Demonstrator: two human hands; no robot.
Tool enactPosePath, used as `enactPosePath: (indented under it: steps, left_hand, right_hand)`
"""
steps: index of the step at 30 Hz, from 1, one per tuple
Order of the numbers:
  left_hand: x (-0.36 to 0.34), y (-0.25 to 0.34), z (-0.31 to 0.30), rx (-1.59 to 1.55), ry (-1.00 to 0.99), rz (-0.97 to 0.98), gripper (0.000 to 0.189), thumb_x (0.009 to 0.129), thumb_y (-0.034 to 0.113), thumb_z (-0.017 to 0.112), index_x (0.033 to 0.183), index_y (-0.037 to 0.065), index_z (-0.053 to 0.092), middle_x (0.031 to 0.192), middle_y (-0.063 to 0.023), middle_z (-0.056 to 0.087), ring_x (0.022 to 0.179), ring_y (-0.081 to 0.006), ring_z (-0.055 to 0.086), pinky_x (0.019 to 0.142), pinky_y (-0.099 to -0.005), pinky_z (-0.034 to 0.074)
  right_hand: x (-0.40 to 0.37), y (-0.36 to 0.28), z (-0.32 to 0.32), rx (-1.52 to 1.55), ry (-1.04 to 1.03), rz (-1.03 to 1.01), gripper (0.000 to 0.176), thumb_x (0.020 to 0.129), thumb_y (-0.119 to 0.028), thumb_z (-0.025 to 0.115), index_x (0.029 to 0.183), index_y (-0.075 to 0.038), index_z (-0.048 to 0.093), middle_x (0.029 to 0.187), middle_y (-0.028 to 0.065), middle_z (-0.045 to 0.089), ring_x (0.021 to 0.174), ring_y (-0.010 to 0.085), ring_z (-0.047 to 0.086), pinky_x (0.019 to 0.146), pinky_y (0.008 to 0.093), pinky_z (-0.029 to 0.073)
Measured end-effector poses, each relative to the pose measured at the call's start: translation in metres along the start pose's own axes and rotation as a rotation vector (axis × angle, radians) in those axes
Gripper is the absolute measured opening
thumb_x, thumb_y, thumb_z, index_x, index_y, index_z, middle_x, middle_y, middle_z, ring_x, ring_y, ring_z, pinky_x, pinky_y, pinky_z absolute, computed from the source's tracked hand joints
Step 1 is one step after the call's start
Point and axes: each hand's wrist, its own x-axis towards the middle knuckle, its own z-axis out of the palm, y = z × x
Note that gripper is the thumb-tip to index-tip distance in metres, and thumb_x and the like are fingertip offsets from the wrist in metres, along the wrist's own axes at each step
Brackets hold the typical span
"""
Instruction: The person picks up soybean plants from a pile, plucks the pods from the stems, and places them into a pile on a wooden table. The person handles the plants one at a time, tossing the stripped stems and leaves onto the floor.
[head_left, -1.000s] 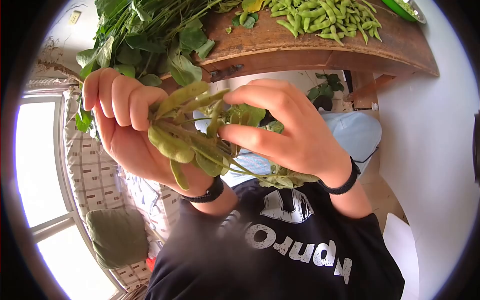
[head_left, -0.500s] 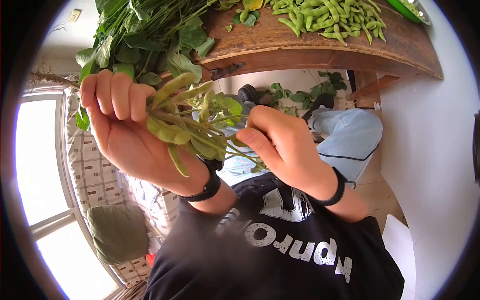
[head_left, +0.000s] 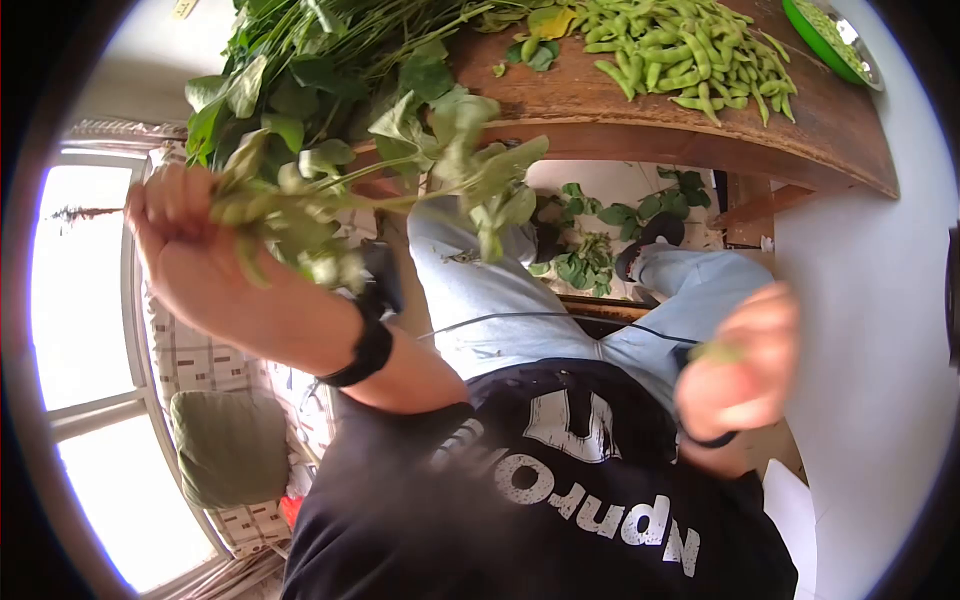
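Observation:
My left hand (head_left: 185, 220), at the left, is closed around a soybean stalk (head_left: 345, 185) with leaves and pods, smeared by motion. Its leafy end points right, in front of the table edge. My right hand (head_left: 745, 365) is raised apart from the stalk at the right, over my knee, and blurred. Its fingers are curled, and a small green pod-like piece (head_left: 718, 352) shows at them; its exact kind is too blurred to tell.
A wooden table (head_left: 560, 95) bears a heap of leafy soybean plants (head_left: 310, 70) and a pile of green pods (head_left: 690, 60). A green-rimmed bowl (head_left: 825, 40) stands at its far right. Dropped leaves (head_left: 585, 268) lie on the floor by my feet. A white wall (head_left: 860, 330) is on the right.
My right hand has left the stalk and moved right and down, with a small green piece at its fingers. My left hand has shifted left with the stalk, whose leaves now swing out to the right.

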Motion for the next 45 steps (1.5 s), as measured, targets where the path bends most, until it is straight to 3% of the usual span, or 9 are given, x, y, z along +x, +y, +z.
enactPosePath:
  steps: [2, 5, 7, 14, 27, 33, 35, 38, 45]
  left_hand:
    - [-0.005, -0.014, 0.007, 0.019, -0.031, -0.026, 0.015, 0.102, 0.009, 0.040, 0.089, 0.001, 0.045, 0.067, -0.0004, 0.028, 0.058, -0.0117, 0.026, 0.052, -0.0270, 0.027]
    - [-0.025, -0.037, 0.033, -0.080, 0.057, -0.092, 0.016, 0.103, 0.012, 0.041, 0.094, 0.002, 0.047, 0.069, 0.0001, 0.029, 0.060, -0.0116, 0.027, 0.054, -0.0258, 0.029]
    - [-0.034, -0.044, 0.041, -0.085, 0.063, -0.113, 0.016, 0.104, 0.016, 0.042, 0.097, 0.002, 0.048, 0.070, 0.0007, 0.030, 0.061, -0.0110, 0.028, 0.055, -0.0251, 0.030]
    - [-0.059, -0.069, 0.052, -0.103, 0.000, -0.256, 0.015, 0.103, 0.014, 0.042, 0.098, 0.001, 0.048, 0.071, -0.0009, 0.036, 0.064, -0.0124, 0.034, 0.063, -0.0260, 0.035]
    - [-0.076, -0.081, 0.070, 0.059, -0.023, -0.230, 0.017, 0.104, 0.020, 0.044, 0.104, 0.003, 0.049, 0.071, 0.0012, 0.038, 0.067, -0.0106, 0.036, 0.066, -0.0261, 0.036]
    - [-0.083, -0.084, 0.083, 0.254, 0.041, -0.159, 0.021, 0.104, 0.023, 0.046, 0.104, 0.003, 0.051, 0.071, 0.0023, 0.037, 0.066, -0.0093, 0.034, 0.064, -0.0254, 0.034]
    - [-0.084, -0.085, 0.087, 0.377, 0.086, -0.078, 0.022, 0.104, 0.024, 0.046, 0.101, 0.003, 0.052, 0.070, 0.0025, 0.037, 0.062, -0.0085, 0.033, 0.060, -0.0247, 0.032]
    - [-0.088, -0.086, 0.092, 0.455, 0.111, -0.061, 0.023, 0.104, 0.023, 0.044, 0.099, 0.002, 0.053, 0.067, 0.0028, 0.035, 0.057, -0.0073, 0.029, 0.055, -0.0239, 0.029]
    - [-0.091, -0.089, 0.088, 0.403, 0.065, -0.111, 0.025, 0.105, 0.023, 0.043, 0.096, 0.002, 0.053, 0.062, 0.0041, 0.028, 0.052, -0.0055, 0.022, 0.049, -0.0225, 0.022]
  right_hand:
    - [0.034, 0.028, -0.016, 0.013, 0.029, 0.004, 0.028, 0.097, -0.024, 0.051, 0.085, 0.001, 0.055, 0.081, 0.0155, 0.059, 0.070, 0.0248, 0.058, 0.059, 0.0354, 0.047]
    - [0.093, 0.084, 0.002, -0.522, 0.068, 0.178, 0.031, 0.100, -0.023, 0.051, 0.113, 0.003, 0.060, 0.100, 0.0129, 0.065, 0.086, 0.0186, 0.062, 0.080, 0.0339, 0.049]
    - [0.093, 0.095, 0.018, -0.654, -0.057, 0.269, 0.036, 0.095, -0.036, 0.058, 0.107, -0.002, 0.060, 0.099, 0.0163, 0.060, 0.092, 0.0313, 0.060, 0.078, 0.0384, 0.048]
    - [0.032, -0.003, 0.079, 0.064, -0.157, 0.070, 0.051, 0.082, -0.049, 0.066, 0.095, -0.001, 0.056, 0.080, 0.0104, 0.055, 0.067, 0.0266, 0.056, 0.055, 0.0331, 0.046]
    - [0.021, -0.017, 0.085, 0.583, -0.210, 0.690, 0.036, 0.097, -0.035, 0.054, 0.090, 0.000, 0.056, 0.073, 0.0120, 0.052, 0.063, 0.0295, 0.053, 0.057, 0.0336, 0.042]
    - [0.021, -0.019, 0.093, 0.619, -0.234, 0.743, 0.045, 0.101, -0.039, 0.045, 0.081, 0.000, 0.056, 0.065, 0.0086, 0.049, 0.056, 0.0198, 0.044, 0.055, 0.0327, 0.037]
    - [0.027, -0.022, 0.091, 0.866, -0.304, 1.139, 0.056, 0.103, -0.046, 0.038, 0.074, -0.001, 0.054, 0.061, 0.0026, 0.044, 0.057, 0.0123, 0.039, 0.055, 0.0304, 0.033]
    - [0.038, -0.016, 0.086, 0.977, -0.396, 1.211, 0.070, 0.099, -0.063, 0.025, 0.076, -0.007, 0.059, 0.063, -0.0033, 0.048, 0.058, 0.0053, 0.038, 0.053, 0.0215, 0.028]
    - [0.042, -0.002, 0.088, 0.807, -0.461, 1.204, 0.067, 0.099, -0.062, 0.031, 0.063, -0.009, 0.051, 0.057, -0.0047, 0.043, 0.052, 0.0056, 0.036, 0.050, 0.0219, 0.026]
